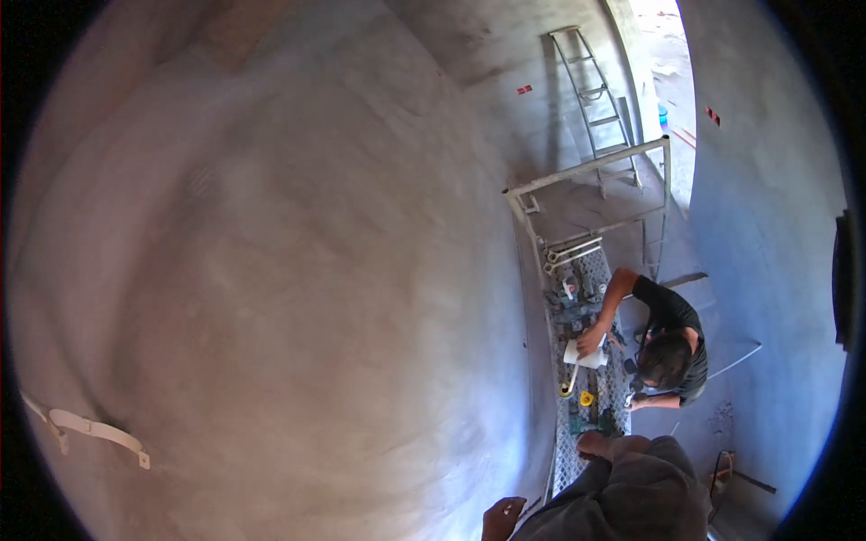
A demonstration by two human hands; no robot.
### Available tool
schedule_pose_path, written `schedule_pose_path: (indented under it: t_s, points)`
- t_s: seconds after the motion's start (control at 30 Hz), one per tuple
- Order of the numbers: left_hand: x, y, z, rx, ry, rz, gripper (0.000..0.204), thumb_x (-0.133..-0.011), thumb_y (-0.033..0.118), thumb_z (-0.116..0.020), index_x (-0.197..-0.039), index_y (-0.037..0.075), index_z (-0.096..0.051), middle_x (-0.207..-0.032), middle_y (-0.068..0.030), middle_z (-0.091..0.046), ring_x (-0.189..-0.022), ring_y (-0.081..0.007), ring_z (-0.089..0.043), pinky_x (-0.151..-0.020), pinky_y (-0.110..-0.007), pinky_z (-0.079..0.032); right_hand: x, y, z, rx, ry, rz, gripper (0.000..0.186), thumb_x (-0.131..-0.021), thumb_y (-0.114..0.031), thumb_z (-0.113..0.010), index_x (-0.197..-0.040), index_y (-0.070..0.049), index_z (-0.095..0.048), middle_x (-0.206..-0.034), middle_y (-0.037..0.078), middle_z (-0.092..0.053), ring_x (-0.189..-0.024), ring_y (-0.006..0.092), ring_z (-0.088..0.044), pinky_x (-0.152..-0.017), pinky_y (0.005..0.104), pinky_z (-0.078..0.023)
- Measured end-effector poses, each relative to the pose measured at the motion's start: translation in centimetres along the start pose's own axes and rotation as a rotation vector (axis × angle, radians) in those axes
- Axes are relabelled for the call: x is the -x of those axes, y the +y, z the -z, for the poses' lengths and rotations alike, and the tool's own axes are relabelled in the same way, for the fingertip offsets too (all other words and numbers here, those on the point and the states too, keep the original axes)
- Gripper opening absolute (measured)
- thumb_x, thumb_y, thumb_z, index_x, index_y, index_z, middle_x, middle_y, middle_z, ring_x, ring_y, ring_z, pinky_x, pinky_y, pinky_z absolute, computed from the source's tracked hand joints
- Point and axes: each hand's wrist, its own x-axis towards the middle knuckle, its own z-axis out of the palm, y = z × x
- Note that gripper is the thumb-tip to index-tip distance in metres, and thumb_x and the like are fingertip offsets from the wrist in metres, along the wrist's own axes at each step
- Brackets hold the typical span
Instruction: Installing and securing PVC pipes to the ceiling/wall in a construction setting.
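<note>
My left hand [503, 518] is at the bottom edge, close to the big grey wall. Its fingers are curled, and a small white bit shows at them, too small to name. I cannot make out my right hand. Below the platform's near end spreads my dark grey clothing [622, 496], with a bare limb, likely a leg and foot [595, 444], reaching onto the mesh platform [566, 455]. Beyond it, a co-worker in a black shirt [672, 311] bends over the platform. One of that person's hands [591, 341] is at a white container [594, 357]; the other holds something small and white.
On the platform lie a yellow object [587, 398], a white pipe piece [571, 380] and several dark tools. A metal frame [586, 171] rises at its far end. Behind leans a ladder [591, 95] beside a bright doorway [663, 54]. A curved bracket [95, 428] sticks out at lower left.
</note>
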Motion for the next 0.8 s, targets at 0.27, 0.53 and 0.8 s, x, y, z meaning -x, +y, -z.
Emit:
schedule_pose_path:
  t_s: [0.27, 0.53, 0.8]
  points:
    - [0.1, 2.2, 0.6, -0.044, 0.076, 0.224, 0.02, -0.091, 0.019, -0.061, -0.097, 0.001, -0.069, -0.094, -0.0145, -0.069, -0.089, -0.0246, -0.065, -0.081, -0.036, -0.051, -1.3, -3.0, 2.5, 0.596, 0.064, 0.296, 0.015, -0.078, -0.023, -0.06, -0.074, -0.013, -0.071, -0.082, 0.01, -0.071, -0.071, 0.027, -0.07, -0.06, 0.0439, -0.055]
    - [0.9, 2.3, 0.2, 0.135, 0.099, 0.229, 0.022, -0.09, 0.022, -0.062, -0.096, 0.002, -0.07, -0.095, -0.0151, -0.069, -0.089, -0.0256, -0.065, -0.081, -0.037, -0.051, -3.8, 2.1, -1.6, 0.031, 0.134, 0.375, 0.032, -0.087, -0.021, -0.049, -0.068, -0.006, -0.07, -0.064, 0.012, -0.067, -0.051, 0.0219, -0.065, -0.047, 0.0387, -0.053]
    - [2.2, 1.2, 0.3, 0.046, 0.079, 0.151, 0.018, -0.087, 0.016, -0.063, -0.1, 0.003, -0.068, -0.098, -0.0169, -0.067, -0.091, -0.0291, -0.065, -0.081, -0.037, -0.051, -1.4, -0.5, 0.4, 0.05, 0.021, 0.286, 0.034, -0.088, -0.025, -0.049, -0.066, -0.009, -0.07, -0.062, 0.009, -0.067, -0.046, 0.0194, -0.062, -0.045, 0.0367, -0.049]
